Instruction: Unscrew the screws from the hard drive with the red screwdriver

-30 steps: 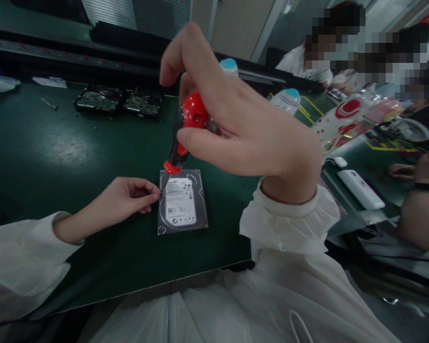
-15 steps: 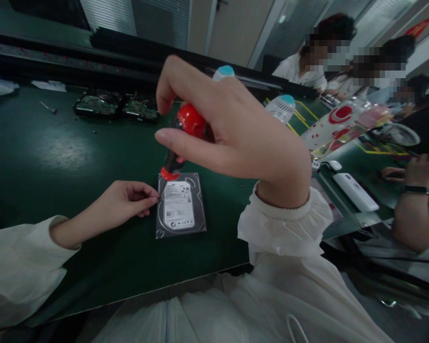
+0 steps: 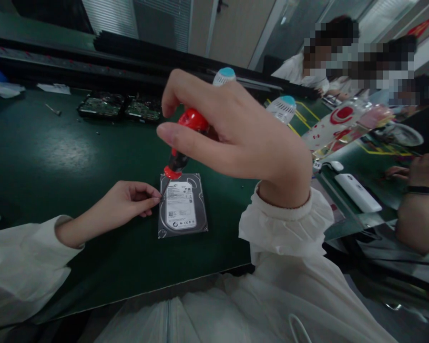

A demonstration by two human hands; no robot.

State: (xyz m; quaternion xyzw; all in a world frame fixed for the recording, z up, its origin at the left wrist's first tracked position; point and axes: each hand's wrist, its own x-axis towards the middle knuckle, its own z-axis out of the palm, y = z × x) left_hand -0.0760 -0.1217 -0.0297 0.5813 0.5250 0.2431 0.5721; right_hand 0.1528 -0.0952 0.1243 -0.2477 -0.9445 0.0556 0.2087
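At ten o'clock on the still-covered hard drive (image 3: pixel 180 206), my left hand (image 3: pixel 128 201) pinches, on what unclear, beside the screwdriver (image 3: pixel 178 161) my right hand (image 3: pixel 239 131) grips.

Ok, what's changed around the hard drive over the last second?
The right hand has dropped lower, its thumb shifting leftward across the screwdriver. Nothing was visibly grasped or released. The left hand stays at the left edge of the hard drive, which lies flat as before.
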